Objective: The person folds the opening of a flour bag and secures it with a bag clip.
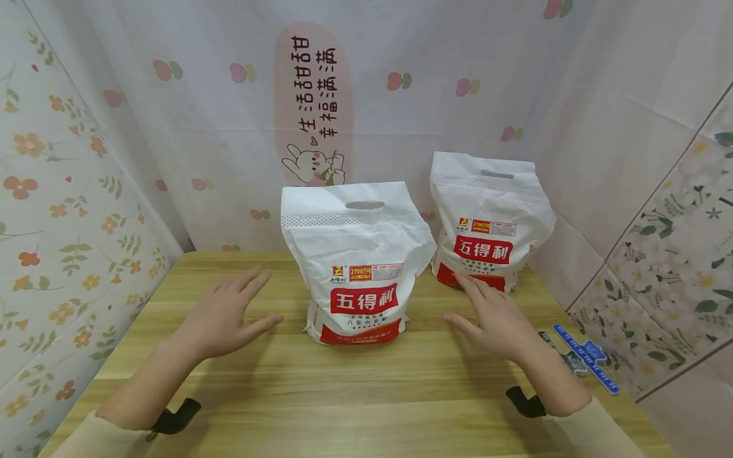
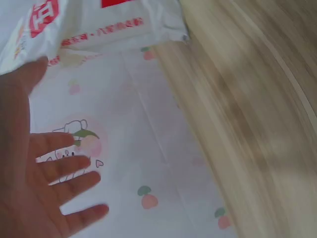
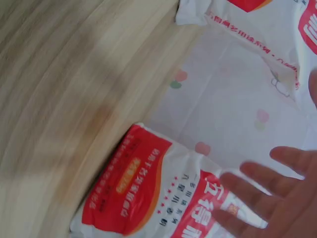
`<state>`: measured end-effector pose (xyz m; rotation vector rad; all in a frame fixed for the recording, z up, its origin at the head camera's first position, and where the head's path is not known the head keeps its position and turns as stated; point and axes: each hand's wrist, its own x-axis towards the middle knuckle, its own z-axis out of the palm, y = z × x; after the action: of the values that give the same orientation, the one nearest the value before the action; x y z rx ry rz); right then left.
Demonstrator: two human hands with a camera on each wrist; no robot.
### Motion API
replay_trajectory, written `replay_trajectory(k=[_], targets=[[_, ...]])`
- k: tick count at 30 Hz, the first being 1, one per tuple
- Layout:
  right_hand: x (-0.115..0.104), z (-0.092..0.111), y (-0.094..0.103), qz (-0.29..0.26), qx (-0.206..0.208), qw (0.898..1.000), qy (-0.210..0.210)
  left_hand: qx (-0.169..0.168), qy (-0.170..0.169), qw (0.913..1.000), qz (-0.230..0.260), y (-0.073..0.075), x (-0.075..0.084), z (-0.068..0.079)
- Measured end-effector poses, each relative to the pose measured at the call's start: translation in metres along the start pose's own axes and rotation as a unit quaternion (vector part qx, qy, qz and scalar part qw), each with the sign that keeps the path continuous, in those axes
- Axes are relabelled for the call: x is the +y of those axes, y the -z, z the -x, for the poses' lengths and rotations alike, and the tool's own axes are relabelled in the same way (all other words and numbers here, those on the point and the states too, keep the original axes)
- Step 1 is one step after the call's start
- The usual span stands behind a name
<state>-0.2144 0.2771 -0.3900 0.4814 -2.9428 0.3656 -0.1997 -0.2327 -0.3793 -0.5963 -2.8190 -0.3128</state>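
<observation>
A white flour bag (image 1: 366,261) with red print and a cut-out handle stands upright on the wooden table, between my two hands. To its left, and apart from it, my left hand (image 1: 223,318) is held with fingers spread and nothing in it. On the other side my right hand (image 1: 492,318) hovers the same way, also holding nothing. Behind that hand a second, similar flour bag (image 1: 487,222) stands near the back right; the right wrist view shows this bag (image 3: 148,193) beyond the spread fingers (image 3: 270,178). Part of the nearer bag (image 2: 124,29) shows in the left wrist view.
Two flat cut-out pieces, one blue (image 1: 590,359) and one dark grey (image 1: 564,353), lie at the table's right edge. A printed curtain (image 1: 217,127) hangs behind the table (image 1: 343,394), with floral panels at both sides. A dark strap (image 1: 177,416) is on the left wrist.
</observation>
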Motion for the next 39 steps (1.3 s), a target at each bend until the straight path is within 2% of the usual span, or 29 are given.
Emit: replay_trajectory(k=[4, 9, 12, 15, 21, 25, 30, 35, 39], targets=[[-0.003, 0.000, 0.002, -0.053, 0.036, 0.998, -0.010, 0.074, -0.019, 0.9960, 0.046, 0.003, 0.005, -0.001], [-0.006, -0.002, 0.002, -0.134, 0.085, 0.987, -0.005, 0.163, -0.057, 0.9796, 0.103, 0.010, 0.013, -0.004], [-0.009, -0.005, 0.003, -0.168, 0.108, 0.980, -0.008, 0.201, -0.083, 0.9680, 0.125, 0.017, 0.020, -0.009], [-0.011, -0.009, 0.005, -0.195, 0.119, 0.973, -0.009, 0.223, -0.104, 0.9595, 0.138, 0.026, 0.028, -0.016], [-0.014, -0.017, 0.011, -0.229, 0.135, 0.964, 0.000, 0.246, -0.149, 0.9458, 0.152, 0.044, 0.045, -0.037], [-0.017, -0.024, 0.015, -0.236, 0.157, 0.959, 0.015, 0.251, -0.168, 0.9408, 0.153, 0.059, 0.058, -0.053], [-0.022, -0.033, 0.021, -0.247, 0.173, 0.953, 0.018, 0.239, -0.177, 0.9394, 0.170, 0.076, 0.076, -0.076], [-0.028, -0.038, 0.026, -0.251, 0.171, 0.953, 0.006, 0.231, -0.185, 0.9357, 0.191, 0.087, 0.092, -0.098], [-0.029, -0.042, 0.029, -0.250, 0.172, 0.953, 0.001, 0.207, -0.180, 0.9425, 0.191, 0.095, 0.103, -0.114]])
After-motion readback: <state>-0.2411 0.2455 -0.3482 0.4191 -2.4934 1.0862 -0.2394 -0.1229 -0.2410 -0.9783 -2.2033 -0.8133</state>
